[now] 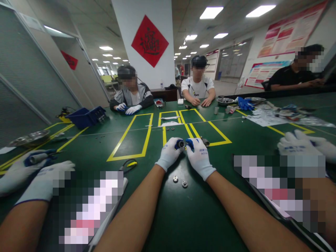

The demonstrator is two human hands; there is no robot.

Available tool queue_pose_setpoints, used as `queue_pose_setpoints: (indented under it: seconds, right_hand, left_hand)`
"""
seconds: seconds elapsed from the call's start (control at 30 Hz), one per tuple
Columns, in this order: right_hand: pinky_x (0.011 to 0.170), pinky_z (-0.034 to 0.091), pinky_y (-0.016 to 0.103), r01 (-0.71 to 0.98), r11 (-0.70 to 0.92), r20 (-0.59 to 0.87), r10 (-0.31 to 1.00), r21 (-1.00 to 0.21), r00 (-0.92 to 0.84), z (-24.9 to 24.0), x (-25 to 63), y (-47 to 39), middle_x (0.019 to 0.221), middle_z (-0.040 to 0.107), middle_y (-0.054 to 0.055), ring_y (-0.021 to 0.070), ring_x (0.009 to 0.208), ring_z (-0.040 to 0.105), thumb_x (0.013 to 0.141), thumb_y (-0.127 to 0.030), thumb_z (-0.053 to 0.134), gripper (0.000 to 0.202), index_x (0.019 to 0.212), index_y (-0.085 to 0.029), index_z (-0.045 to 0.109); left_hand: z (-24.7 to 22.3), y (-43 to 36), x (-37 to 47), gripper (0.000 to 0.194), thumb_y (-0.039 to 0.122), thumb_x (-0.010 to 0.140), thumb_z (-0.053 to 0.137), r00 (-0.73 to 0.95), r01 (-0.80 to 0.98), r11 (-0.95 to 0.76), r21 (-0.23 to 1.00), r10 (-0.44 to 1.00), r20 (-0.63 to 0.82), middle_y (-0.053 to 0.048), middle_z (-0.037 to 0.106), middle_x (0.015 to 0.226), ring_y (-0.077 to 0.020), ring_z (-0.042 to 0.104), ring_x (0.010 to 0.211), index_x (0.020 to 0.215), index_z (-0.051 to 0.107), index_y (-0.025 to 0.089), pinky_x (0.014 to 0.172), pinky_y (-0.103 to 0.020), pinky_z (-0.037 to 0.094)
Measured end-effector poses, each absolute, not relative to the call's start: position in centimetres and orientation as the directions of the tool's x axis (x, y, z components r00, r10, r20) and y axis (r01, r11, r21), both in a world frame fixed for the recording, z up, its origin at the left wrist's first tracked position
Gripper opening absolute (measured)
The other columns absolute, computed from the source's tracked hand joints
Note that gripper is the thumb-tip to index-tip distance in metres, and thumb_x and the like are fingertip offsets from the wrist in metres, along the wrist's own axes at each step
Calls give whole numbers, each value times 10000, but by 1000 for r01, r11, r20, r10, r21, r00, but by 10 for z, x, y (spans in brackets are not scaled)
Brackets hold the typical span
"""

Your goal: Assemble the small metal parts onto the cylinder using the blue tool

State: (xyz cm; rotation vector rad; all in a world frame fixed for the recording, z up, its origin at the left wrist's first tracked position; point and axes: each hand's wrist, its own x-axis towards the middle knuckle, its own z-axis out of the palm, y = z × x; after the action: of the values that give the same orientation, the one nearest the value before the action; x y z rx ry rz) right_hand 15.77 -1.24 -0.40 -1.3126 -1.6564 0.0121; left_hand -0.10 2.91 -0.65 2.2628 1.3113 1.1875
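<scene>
My left hand (172, 149), in a white glove with blue fingertips, is closed around a dark metal cylinder (181, 144) whose round open end faces me. Close beside it on the right is my right hand (198, 152), gloved the same way, its fingers curled together near the cylinder's end. Whatever its fingertips hold is too small to make out. Two small round metal parts, one (175, 179) on the left and another (184, 184) on the right, lie on the green table below my hands. Behind my right hand rests a greyish metal piece (205, 142).
Yellow tape (128, 157) marks rectangles on the table. Two small rings (170, 129) lie ahead. Other people's gloved hands work at the far left (39, 171) and far right (301, 147). A blue bin (84, 117) stands back left; metal bowls (225, 101) sit back right.
</scene>
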Motion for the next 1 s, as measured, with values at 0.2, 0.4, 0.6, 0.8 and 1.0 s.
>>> queue_pose_setpoints:
  seconds: [0.2, 0.4, 0.6, 0.8, 1.0]
  right_hand:
    - [950, 513, 373, 689, 478, 655, 756, -545, -6, -3, 158, -14, 1029, 678, 99, 246, 994, 640, 904, -210, 589, 156, 1012, -189, 700]
    - [949, 525, 349, 650, 552, 691, 721, -523, -56, 2, 156, -19, 1039, 679, 90, 226, 994, 644, 924, -178, 564, 193, 1021, -203, 729]
    - [957, 524, 361, 669, 538, 684, 727, -513, -61, 0, 157, -14, 1021, 673, 91, 230, 995, 638, 928, -168, 558, 185, 979, -206, 732]
    - [930, 523, 347, 746, 481, 639, 763, -462, -96, -1, 159, -17, 1048, 659, 101, 233, 1001, 631, 957, -228, 545, 209, 1035, -202, 737]
    - [1010, 502, 418, 771, 507, 617, 763, -387, -192, 3, 155, -25, 1205, 649, 128, 275, 1152, 588, 924, -239, 573, 278, 1157, -218, 723]
  left_hand:
    - [-8, 30, -2, 300, 187, 831, 699, 234, 588, -549, 594, 818, 525, -72, 697, 1124, -226, 660, 1059, 1128, 656, 199, 972, -383, 534]
    - [-8, 30, -3, 317, 204, 826, 710, 225, 586, -538, 605, 826, 517, -77, 695, 1129, -230, 662, 1061, 1139, 654, 204, 973, -390, 538]
    - [-9, 30, -2, 339, 170, 814, 704, 265, 609, -555, 567, 816, 513, -71, 691, 1137, -232, 657, 1076, 1147, 659, 216, 986, -389, 537]
    - [-9, 31, -2, 349, 150, 809, 687, 267, 610, -555, 566, 816, 512, -81, 698, 1148, -234, 658, 1080, 1153, 663, 201, 1000, -393, 534]
    - [-8, 31, -3, 325, 141, 823, 651, 218, 617, -530, 581, 825, 521, -81, 706, 1150, -235, 658, 1092, 1141, 670, 202, 1002, -394, 531]
